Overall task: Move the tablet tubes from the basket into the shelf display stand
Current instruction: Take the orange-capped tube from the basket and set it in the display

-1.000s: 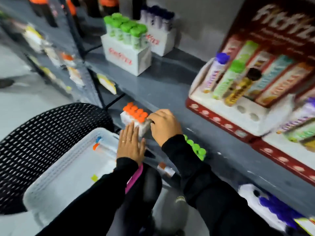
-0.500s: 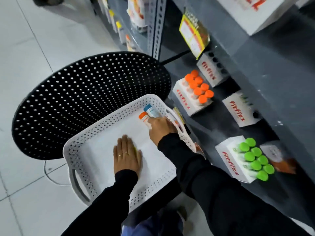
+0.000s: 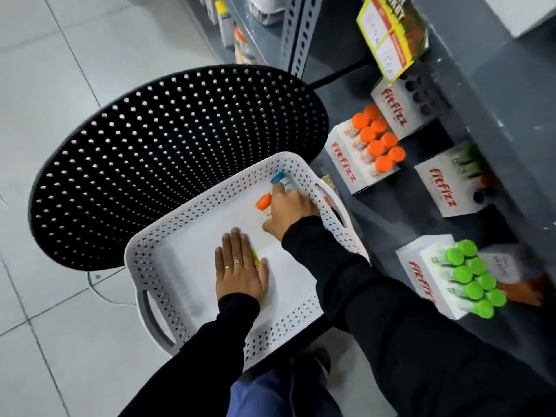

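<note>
My left hand (image 3: 240, 269) lies flat, fingers spread, on the floor of a white perforated basket (image 3: 168, 233), covering something yellow-green. My right hand (image 3: 290, 210) reaches over two tablet tubes at the far end, an orange-capped tube (image 3: 263, 203) and a blue-capped tube (image 3: 278, 178). Boxes of orange-capped tubes (image 3: 377, 147) and green-capped tubes (image 3: 472, 278) stand on the grey shelf (image 3: 511, 121).

Pale grey floor tiles (image 3: 75, 70) under a black perforated stool (image 3: 168, 152), beside what looks like grey metal shelving (image 3: 496, 94)
</note>
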Demonstrator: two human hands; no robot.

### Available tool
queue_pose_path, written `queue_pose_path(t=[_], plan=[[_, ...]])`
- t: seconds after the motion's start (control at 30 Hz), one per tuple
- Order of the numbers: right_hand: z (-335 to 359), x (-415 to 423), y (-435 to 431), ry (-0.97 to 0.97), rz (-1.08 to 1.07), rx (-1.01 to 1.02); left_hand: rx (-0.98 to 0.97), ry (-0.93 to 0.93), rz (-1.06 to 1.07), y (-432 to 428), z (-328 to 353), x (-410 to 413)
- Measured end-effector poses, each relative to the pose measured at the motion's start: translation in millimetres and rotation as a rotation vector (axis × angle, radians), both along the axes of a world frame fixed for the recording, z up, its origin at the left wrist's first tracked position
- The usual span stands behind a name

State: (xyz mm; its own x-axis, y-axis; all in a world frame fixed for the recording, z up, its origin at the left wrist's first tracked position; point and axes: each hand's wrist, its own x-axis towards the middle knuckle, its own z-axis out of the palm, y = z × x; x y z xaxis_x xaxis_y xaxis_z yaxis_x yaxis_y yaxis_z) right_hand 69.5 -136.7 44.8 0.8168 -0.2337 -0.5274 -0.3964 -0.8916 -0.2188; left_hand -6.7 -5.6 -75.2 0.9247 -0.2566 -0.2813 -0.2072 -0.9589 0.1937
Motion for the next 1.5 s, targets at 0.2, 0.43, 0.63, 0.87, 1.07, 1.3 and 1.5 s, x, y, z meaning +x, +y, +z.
queue_pose_path(t=[0.2,0.43,0.63,0.87,1.07,1.3,1.5], plan=[[69.1,-22.9,-40.3,0.015,-0.009,0.040,-0.015,0.021,-0.011,-12.2,17.1,5.2],[172.7,-78.1,-81.9,-0.089,-0.019,-0.112,-0.222,-0.209,-0.103,-80.4,95.7,26.8],[280.0,-136.9,-124.8,-0.212,-0.120,-0.145,-0.416,-0.407,-0.302,-170.4,180.1,35.9],[329.6,-196.9,-164.3,-0.403,-0.345,-0.242,-0.412,-0.318,-0.607,-252.6,240.3,7.1],[338.1,-226.2,-177.2,-0.421,-0.398,-0.266,-0.333,-0.279,-0.762,-269.6,240.7,-17.7],[334.7,-241.5,-191.0,-0.379,-0.359,-0.238,-0.256,-0.314,-0.757,-272.5,239.4,-26.3],[332.4,-248.6,-197.0,-0.437,-0.389,-0.243,-0.235,-0.329,-0.755,-272.5,239.8,-28.0]])
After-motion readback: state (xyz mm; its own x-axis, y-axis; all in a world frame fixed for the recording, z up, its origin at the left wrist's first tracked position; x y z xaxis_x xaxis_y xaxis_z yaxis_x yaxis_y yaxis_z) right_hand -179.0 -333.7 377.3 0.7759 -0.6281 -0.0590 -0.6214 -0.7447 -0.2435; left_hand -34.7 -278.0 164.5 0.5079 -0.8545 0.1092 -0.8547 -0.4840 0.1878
